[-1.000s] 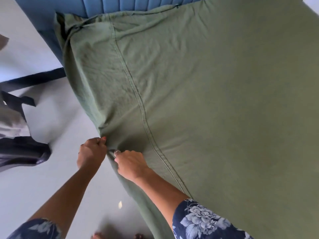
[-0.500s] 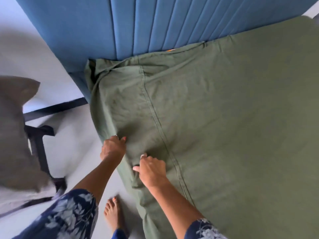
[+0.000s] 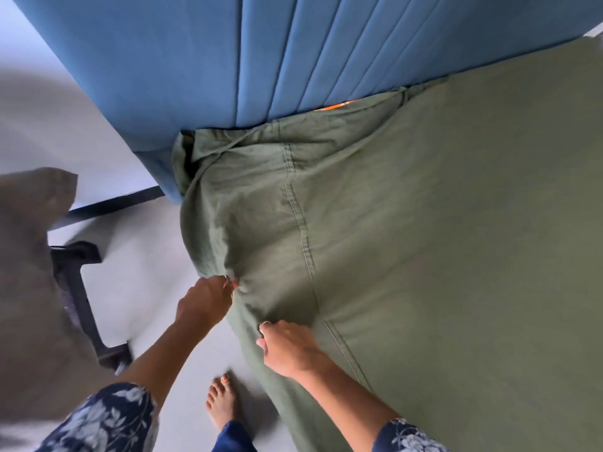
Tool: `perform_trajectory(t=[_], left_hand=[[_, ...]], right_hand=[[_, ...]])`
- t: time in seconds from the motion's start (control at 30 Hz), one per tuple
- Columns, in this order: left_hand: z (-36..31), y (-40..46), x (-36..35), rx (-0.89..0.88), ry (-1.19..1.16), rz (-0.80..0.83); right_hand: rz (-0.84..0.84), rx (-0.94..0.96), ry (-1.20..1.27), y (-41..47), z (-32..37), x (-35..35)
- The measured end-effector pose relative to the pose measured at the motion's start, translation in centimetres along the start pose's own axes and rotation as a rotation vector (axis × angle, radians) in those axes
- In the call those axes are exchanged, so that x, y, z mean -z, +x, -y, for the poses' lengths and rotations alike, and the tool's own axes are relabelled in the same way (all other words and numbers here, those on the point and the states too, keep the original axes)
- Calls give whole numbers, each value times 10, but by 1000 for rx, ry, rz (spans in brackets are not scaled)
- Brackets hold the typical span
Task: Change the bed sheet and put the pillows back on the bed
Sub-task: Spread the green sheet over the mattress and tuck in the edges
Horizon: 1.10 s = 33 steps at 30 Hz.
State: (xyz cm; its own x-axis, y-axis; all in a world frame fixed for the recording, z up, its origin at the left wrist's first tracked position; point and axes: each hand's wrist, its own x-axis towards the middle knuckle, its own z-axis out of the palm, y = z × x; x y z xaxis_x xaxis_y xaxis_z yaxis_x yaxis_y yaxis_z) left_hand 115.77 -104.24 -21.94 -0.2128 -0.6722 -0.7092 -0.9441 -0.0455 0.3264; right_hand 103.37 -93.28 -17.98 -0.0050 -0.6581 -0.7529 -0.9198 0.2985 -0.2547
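Below the blue headboard (image 3: 228, 60), left hand (image 3: 204, 301) and right hand (image 3: 287, 349) each pinch the green sheet's (image 3: 424, 239) side edge

Bedroom in a home. A bed is seen, covered by a green sheet (image 3: 440, 239) and backed by a blue padded headboard (image 3: 244, 53). A pale floor (image 3: 137, 272) is seen beside it.
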Motion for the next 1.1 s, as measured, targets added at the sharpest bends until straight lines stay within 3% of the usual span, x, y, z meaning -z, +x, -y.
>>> perform_trajectory(t=[0.07, 0.27, 0.43, 0.6, 0.73, 0.9, 1.0, 1.1], left_hand=[[-5, 19, 14, 22, -147, -69], [-34, 68, 59, 123, -339, -217], [-47, 89, 84, 95, -247, -366], [-55, 110, 113, -253, -50, -462], [-75, 124, 130, -292, 152, -410], [-101, 138, 137, -287, 434, -345], [-121, 150, 144, -231, 281, -263], [-130, 169, 147, -258, -129, -322]], right_hand=[[-31, -13, -14, 11, 2, 20], [-462, -106, 32, 74, -2, 111], [-713, -136, -25, 129, -18, 192], [-601, -193, -110, 178, -53, 253], [-374, -143, -94, 206, -68, 276], [-368, -88, -121, 218, -71, 281], [-638, 101, 18, 202, -62, 278], [-857, 336, 190, 191, -55, 274]])
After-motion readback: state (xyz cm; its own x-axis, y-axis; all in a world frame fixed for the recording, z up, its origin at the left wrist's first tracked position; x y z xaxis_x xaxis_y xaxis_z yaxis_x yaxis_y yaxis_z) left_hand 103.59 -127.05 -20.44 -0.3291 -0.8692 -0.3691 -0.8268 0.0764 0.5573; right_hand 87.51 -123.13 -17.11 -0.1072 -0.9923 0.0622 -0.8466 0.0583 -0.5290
